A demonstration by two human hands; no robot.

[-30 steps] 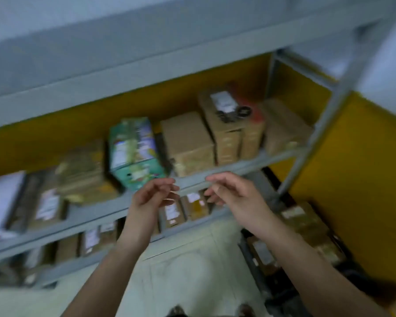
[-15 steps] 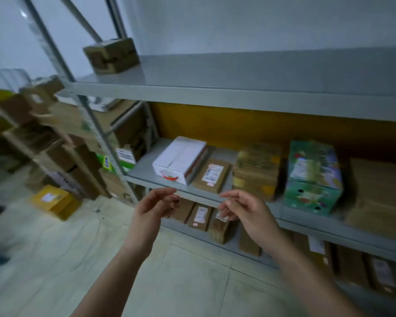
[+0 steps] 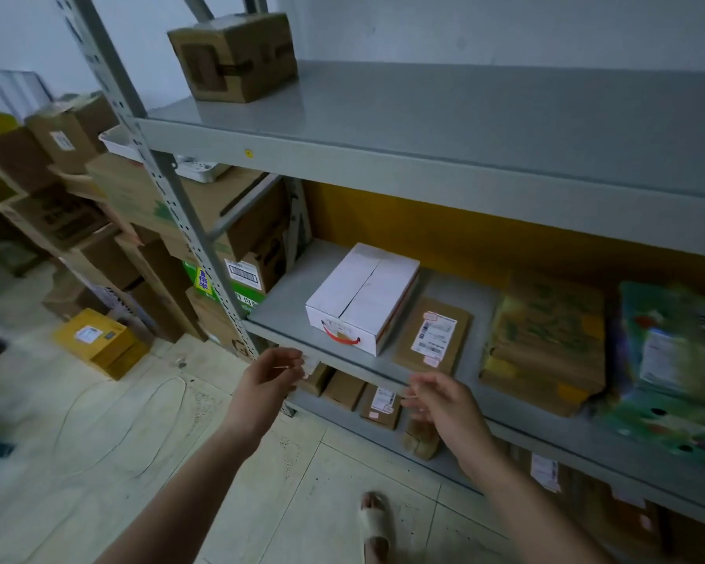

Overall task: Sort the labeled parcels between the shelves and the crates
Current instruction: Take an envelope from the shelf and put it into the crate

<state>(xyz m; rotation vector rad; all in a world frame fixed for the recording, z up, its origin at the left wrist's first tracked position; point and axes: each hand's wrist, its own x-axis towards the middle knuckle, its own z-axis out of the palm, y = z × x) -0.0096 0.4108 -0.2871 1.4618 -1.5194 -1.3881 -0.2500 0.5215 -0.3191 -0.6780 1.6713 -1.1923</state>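
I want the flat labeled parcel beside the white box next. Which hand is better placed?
Likely right. The right hand hovers empty at the shelf edge, just in front of the parcel. The left hand sits further left, nearer the white box.

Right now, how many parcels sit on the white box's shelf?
4: the white box leftmost, a flat brown parcel beside it, a printed brown package, then a green box at the frame's edge; more may lie beyond.

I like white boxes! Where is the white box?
In the head view, the white box sits on the middle shelf near its left end, just left of the flat brown parcel.
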